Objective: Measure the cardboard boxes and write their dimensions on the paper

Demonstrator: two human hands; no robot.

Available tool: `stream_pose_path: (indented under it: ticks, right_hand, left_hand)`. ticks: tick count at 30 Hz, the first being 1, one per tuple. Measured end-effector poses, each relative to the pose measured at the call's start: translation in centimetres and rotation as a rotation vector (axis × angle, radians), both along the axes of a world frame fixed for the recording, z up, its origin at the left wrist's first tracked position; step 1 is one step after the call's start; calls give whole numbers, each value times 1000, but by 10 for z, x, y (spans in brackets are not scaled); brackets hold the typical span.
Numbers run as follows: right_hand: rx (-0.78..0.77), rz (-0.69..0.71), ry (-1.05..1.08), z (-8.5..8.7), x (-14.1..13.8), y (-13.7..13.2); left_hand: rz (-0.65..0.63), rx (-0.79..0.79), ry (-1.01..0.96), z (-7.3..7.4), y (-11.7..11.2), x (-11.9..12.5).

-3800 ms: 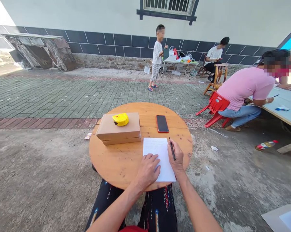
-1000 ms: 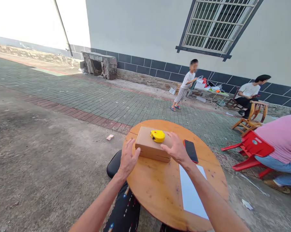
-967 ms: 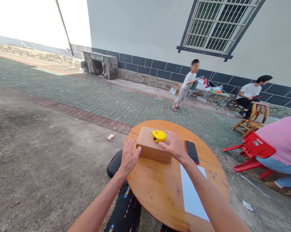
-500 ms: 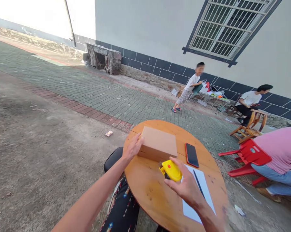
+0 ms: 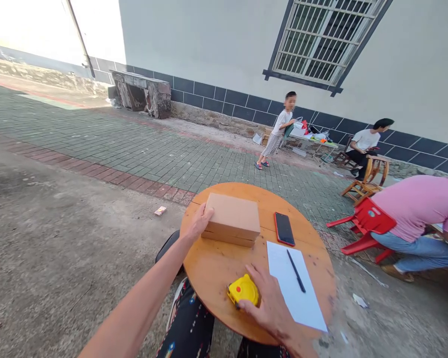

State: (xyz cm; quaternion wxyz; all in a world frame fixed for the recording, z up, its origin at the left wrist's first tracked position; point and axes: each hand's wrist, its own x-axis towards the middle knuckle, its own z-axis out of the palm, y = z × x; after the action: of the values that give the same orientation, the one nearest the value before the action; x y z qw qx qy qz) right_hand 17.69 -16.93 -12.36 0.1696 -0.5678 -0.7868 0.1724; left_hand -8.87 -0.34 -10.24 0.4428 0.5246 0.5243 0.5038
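A closed brown cardboard box (image 5: 232,215) lies on the round wooden table (image 5: 218,286). At its left end, my left hand (image 5: 198,223) grips the edge with thumb and fingers. A yellow tape measure (image 5: 246,290) with a red button is low over the table's near side, apparently resting on it. My right hand (image 5: 265,298) is curled round its right side, thumb against the lower edge. Right of that hand lies a white sheet of paper (image 5: 309,308) with a black pen (image 5: 296,271) on it. Behind the paper is a phone (image 5: 284,228) in a red case.
On the right, a person in a pink shirt (image 5: 413,199) bends forward on a red plastic chair (image 5: 373,216). Beyond are a wooden chair (image 5: 369,176), a seated person (image 5: 365,141) and a standing person (image 5: 279,129) by a cluttered low table (image 5: 317,141). A black seat (image 5: 167,246) is beside the table.
My right hand has lowered the tape measure toward the table's near edge, away from the box. My left hand stays at the box's left end. The camera view has shifted, and the standing person is more upright.
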Motion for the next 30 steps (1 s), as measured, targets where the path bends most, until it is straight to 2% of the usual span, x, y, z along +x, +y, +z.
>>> stream_pose_path:
  ticks: [4,7,10,12,14,19,22,25,30]
  right_hand:
    - [149,-230,273,14,7,41]
    - [109,-382,477,24,2,81]
    - [46,-418,620,31,-7,105]
    - [33,-375,691,32,-10,104]
    - [20,-346,751,29,-11,91]
    - [42,-370,648,16,-3,44]
    - [58,-355,622,10,0,32]
    - [56,-369,642,7,0,34]
    - [29,-355,673,8,5,44]
  left_hand:
    - [1,14,-17,-1,1,2]
    - [-25,39,-34,0,0,3]
    - [-45,80,-51,4,-12,1]
    - [-50,104,-59,4,-28,-1]
    - [-48,125,-74,-2,-50,-5]
    - [94,134,-8,-39,-113,-10]
    - [158,108,50,-59,-137,-5]
    - [130,108,49,-65,-140,5]
    - [98,120,90,-57,-118,18]
